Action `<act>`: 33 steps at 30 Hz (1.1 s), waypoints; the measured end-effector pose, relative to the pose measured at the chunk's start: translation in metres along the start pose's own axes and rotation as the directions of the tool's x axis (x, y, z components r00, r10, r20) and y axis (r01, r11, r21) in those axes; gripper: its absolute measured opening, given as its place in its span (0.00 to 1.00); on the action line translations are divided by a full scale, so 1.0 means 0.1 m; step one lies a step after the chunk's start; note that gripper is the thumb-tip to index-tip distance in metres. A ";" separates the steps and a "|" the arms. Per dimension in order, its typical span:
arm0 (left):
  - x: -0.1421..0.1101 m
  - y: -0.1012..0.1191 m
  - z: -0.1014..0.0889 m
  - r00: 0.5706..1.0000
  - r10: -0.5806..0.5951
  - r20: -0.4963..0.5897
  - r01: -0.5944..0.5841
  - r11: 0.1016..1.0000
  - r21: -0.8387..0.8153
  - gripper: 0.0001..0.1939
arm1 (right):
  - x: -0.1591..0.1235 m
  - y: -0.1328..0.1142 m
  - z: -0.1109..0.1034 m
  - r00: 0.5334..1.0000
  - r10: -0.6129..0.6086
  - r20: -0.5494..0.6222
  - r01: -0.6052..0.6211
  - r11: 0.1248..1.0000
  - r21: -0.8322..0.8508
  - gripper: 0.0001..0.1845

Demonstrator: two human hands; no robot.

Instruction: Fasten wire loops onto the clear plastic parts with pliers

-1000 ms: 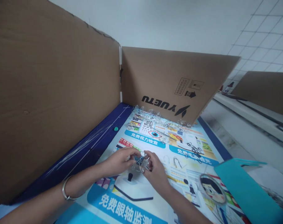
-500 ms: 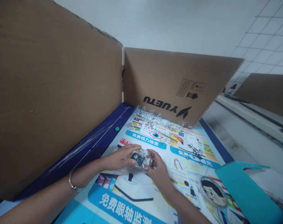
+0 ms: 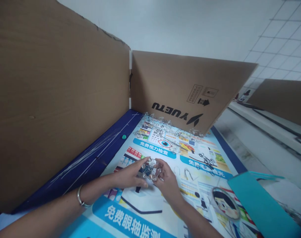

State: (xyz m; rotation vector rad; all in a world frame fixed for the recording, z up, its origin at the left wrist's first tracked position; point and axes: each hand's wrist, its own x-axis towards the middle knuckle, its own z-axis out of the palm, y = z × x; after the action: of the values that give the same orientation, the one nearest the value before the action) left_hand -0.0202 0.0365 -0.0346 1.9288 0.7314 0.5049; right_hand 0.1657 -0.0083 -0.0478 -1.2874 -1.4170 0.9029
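Note:
Between my two hands is a small openwork piece of clear round beads (image 3: 152, 170), held just above the printed sheet. My left hand (image 3: 129, 174) cups its left side, thumb below and fingers along the far edge. On the opposite side, my right hand (image 3: 167, 176) grips the beads with bent fingers and the thumb underneath. A silver bangle (image 3: 81, 197) circles my left wrist. The fingertips behind the piece are partly hidden.
Cardboard panels (image 3: 165, 79) stand along the left and back. Clear beads (image 3: 162, 120) lie before the back panel. Black loops (image 3: 206, 161), bent metal hooks (image 3: 188, 174) and a round clear disc (image 3: 225, 202) lie rightward, near a teal box (image 3: 261, 205). A green lump (image 3: 124, 137) sits left.
My left hand has shifted slightly right and down, its thumb now lower beside the bead piece. The bead piece has turned a little between my hands, and my right hand still holds it.

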 end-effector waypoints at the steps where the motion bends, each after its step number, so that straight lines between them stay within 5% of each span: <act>1: 0.01 -0.01 0.03 1.000 -0.007 -0.010 0.007 1.000 -0.022 0.49 | 0.00 0.00 0.00 1.000 0.005 0.002 -0.005 1.000 0.015 0.28; 15: 0.07 -0.13 0.17 0.992 0.065 -0.112 -0.109 0.886 -0.451 0.39 | 0.00 -0.01 0.00 0.991 -0.045 0.127 0.031 0.993 0.116 0.28; 22: 0.06 -0.08 0.16 0.990 0.075 -0.118 -0.119 0.894 -0.431 0.33 | -0.01 -0.02 0.01 0.995 -0.088 0.041 0.085 0.994 0.069 0.26; 33: 0.05 -0.09 0.16 0.992 0.007 -0.123 -0.055 0.918 -0.393 0.38 | -0.01 -0.11 0.00 0.996 -0.047 0.078 0.047 0.999 0.009 0.15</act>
State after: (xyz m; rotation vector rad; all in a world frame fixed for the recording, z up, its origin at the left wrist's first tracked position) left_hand -0.0095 0.0329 -0.0498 1.5418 0.6188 0.7342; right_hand 0.1630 -0.0114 -0.0370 -1.2193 -1.4976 0.9351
